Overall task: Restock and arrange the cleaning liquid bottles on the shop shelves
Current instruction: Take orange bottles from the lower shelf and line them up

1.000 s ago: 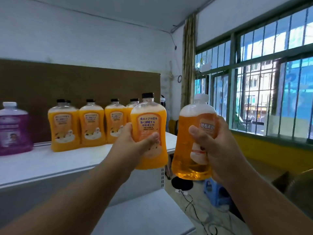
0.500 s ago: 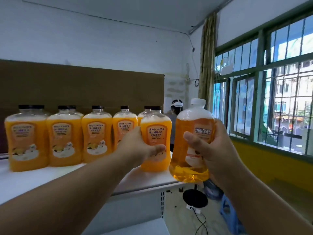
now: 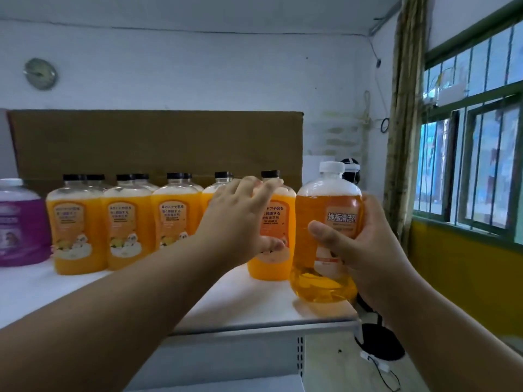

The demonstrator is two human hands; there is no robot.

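Since a moment ago the left hand (image 3: 240, 222) has let go of the black-capped orange bottle (image 3: 271, 236), now standing on the shelf (image 3: 254, 304) at the row's right end, fingers spread wide against it, while the right hand (image 3: 359, 247) still grips the white-capped amber bottle (image 3: 325, 222) just beside it.

A small shop or stockroom is suggested: identical orange bottles (image 3: 76, 230) are lined in rows toward the back edge of a white metal shelf (image 3: 254, 304), backed by cardboard (image 3: 155, 142), beside a barred window (image 3: 478, 171)
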